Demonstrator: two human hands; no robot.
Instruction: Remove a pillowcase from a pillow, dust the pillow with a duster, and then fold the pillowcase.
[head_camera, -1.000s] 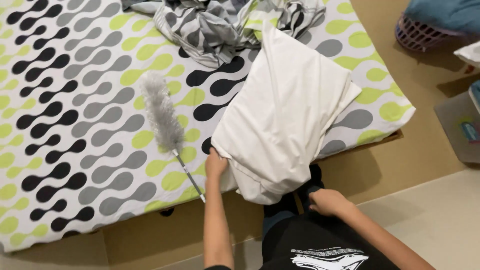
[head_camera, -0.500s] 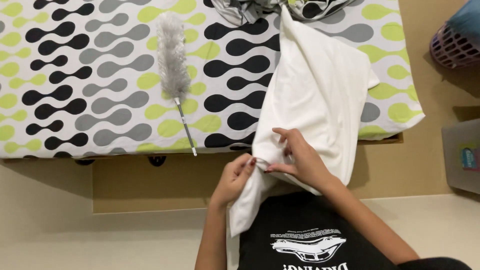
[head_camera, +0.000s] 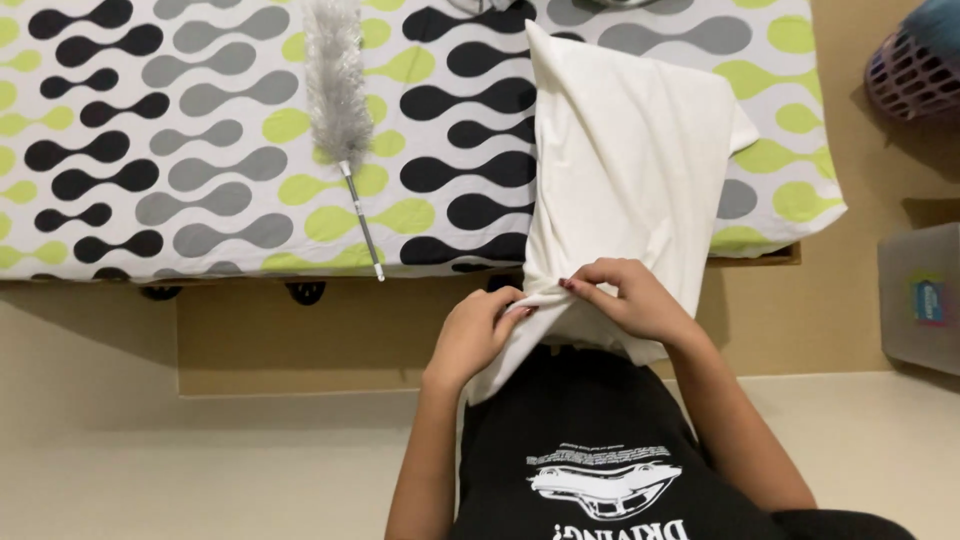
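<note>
A white pillow in a white pillowcase (head_camera: 630, 170) lies on the bed with its near end hanging over the front edge. My left hand (head_camera: 478, 333) pinches the pillowcase's open end from the left. My right hand (head_camera: 628, 299) grips the same bunched edge from the right, fingers curled into the cloth. Both hands meet at the near corner, just off the mattress.
The bed sheet (head_camera: 180, 150) has black, grey and green blobs. A grey feather duster (head_camera: 338, 110) lies on it left of the pillow, handle towards me. A purple laundry basket (head_camera: 915, 70) stands at the top right, a grey bin (head_camera: 920, 300) at the right.
The pillow has been pulled nearer the bed's front edge. My right hand came up from below, and both hands now close tighter on the pillowcase's open end.
</note>
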